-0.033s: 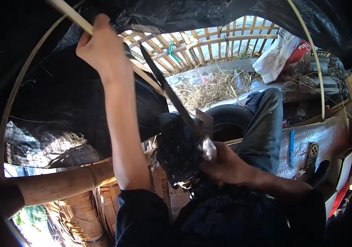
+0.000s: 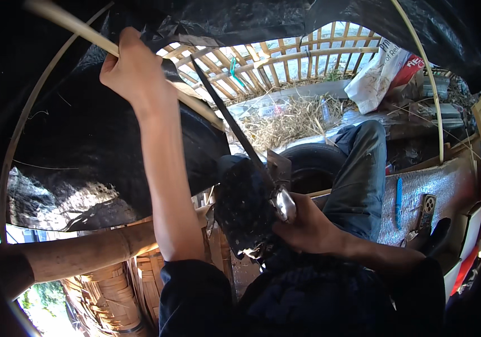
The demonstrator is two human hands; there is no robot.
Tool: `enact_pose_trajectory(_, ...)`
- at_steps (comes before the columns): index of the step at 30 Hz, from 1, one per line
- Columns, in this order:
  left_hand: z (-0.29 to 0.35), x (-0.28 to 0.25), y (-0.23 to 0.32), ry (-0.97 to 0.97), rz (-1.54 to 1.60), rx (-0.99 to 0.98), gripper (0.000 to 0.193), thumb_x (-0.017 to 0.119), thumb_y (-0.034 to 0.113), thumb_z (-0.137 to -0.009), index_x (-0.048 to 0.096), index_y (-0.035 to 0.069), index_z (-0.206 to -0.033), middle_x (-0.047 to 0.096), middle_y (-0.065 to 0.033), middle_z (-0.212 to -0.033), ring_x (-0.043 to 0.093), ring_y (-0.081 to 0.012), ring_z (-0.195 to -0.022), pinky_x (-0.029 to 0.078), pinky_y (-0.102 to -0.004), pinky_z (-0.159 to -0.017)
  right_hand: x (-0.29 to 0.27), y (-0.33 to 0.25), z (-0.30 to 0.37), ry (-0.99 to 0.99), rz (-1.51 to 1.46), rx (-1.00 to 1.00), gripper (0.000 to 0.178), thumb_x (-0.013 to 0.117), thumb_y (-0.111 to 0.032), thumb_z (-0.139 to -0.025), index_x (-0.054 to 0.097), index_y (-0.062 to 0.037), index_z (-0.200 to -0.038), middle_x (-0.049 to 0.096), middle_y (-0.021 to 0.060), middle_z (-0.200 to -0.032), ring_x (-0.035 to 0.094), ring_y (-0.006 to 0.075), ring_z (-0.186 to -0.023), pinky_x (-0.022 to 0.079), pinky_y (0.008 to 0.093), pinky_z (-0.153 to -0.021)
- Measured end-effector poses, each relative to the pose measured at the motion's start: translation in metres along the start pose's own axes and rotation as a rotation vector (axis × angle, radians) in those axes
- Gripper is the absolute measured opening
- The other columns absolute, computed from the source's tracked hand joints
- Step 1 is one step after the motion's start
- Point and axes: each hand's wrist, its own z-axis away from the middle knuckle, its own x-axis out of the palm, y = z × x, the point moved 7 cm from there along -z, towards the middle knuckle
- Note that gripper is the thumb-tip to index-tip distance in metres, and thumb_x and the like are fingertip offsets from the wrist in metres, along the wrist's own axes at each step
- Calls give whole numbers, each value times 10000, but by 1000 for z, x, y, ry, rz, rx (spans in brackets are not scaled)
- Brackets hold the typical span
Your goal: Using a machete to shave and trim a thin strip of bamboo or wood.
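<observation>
My left hand (image 2: 136,76) is raised at the upper left, its fingers closed round a pale bamboo strip (image 2: 80,28). The strip slants from the upper left, through the hand, down towards the middle. My right hand (image 2: 313,224) grips a long knife (image 2: 232,121) low in the middle, near my lap. Its dark, narrow blade points up and to the left, and shiny metal shows at the hilt beside my fingers. The strip's lower end lies close to the blade; whether they touch I cannot tell. Under the knife, a dark, speckled cloth (image 2: 246,208) covers my leg.
A black plastic sheet (image 2: 100,140) hangs at the left, above a thick bamboo pole (image 2: 83,255). Ahead are a slatted bamboo fence (image 2: 285,59), dry grass (image 2: 291,115), a tyre (image 2: 313,160) and a white-and-red sack (image 2: 378,78). A blue tool (image 2: 399,202) lies on a silvery mat at the right.
My left hand has shifted slightly left and down, and the bamboo strip has moved with it. The knife and my right hand have barely moved.
</observation>
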Motion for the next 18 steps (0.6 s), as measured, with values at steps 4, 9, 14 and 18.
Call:
enact_pose_trajectory(4, 4, 1, 2, -10, -5, -29, 148, 531, 18, -752, 417, 60, -668, 279, 31, -517, 264, -55, -441, 241, -228, -431, -16, 0, 2, -13, -33, 200, 396, 549, -51, -775, 394, 85, -1113, 542, 115, -845, 538, 96, -775, 453, 248, -650)
enact_pose_trajectory(9, -2, -2, -2, -50, 25, -12, 146, 534, 5, -751, 417, 37, -671, 303, 18, -536, 281, -66, -436, 272, -217, -424, -20, -29, 11, 188, -251, -158, 400, 553, -30, -780, 374, 100, -1113, 519, 89, -893, 500, 77, -817, 434, 226, -678)
enact_pose_trajectory(14, 2, -4, -2, 31, -46, -33, 156, 516, 9, -757, 437, 29, -624, 315, 18, -533, 287, -64, -435, 275, -212, -440, -6, -2, -1, -12, -118, -51, 360, 525, -48, -787, 382, 105, -1080, 526, 51, -598, 510, 97, -446, 405, 241, -384)
enact_pose_trajectory(18, 7, 0, 1, -46, 41, -4, 122, 514, 4, -751, 447, 21, -650, 309, 24, -521, 266, -59, -424, 239, -224, -419, -10, -25, 3, -67, -80, 227, 367, 534, -38, -775, 387, 98, -1083, 540, 57, -655, 544, 94, -549, 435, 234, -467)
